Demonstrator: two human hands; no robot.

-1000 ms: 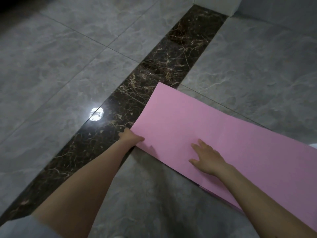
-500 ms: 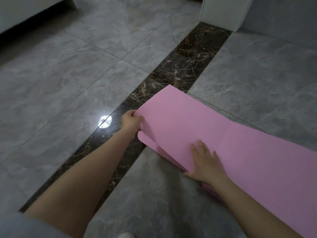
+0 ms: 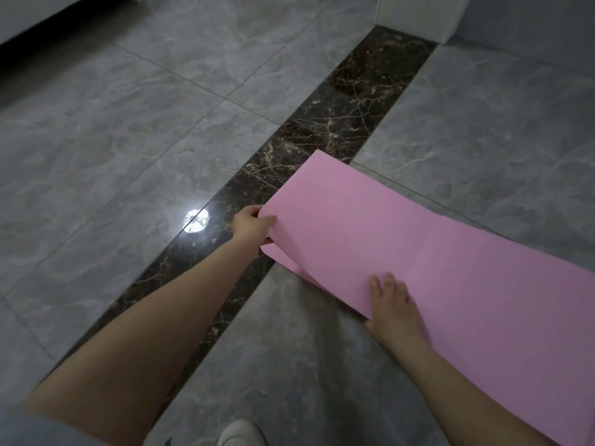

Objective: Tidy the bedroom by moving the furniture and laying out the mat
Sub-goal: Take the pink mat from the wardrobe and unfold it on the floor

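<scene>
A thin pink mat [image 3: 370, 226] lies folded on the grey tiled floor, running from the centre toward the lower right. My left hand [image 3: 251, 225] grips the near-left corner of the top layer and holds it lifted, so a lower pink layer [image 3: 283, 257] shows beneath. My right hand [image 3: 391, 304] rests flat with spread fingers on the mat's near edge, thumb at the edge.
A dark brown marble strip [image 3: 338, 114] crosses the grey tiles [image 3: 128, 140] diagonally, with a bright light reflection [image 3: 195, 217] on it. A white wall corner [image 3: 415, 14] stands at top right, pale furniture [image 3: 35, 11] at top left. A white shoe tip [image 3: 240, 434] shows at the bottom.
My left hand went from holding the mat's corner against the floor to lifting the top layer, exposing the layer below. My right hand slid back to the near edge.
</scene>
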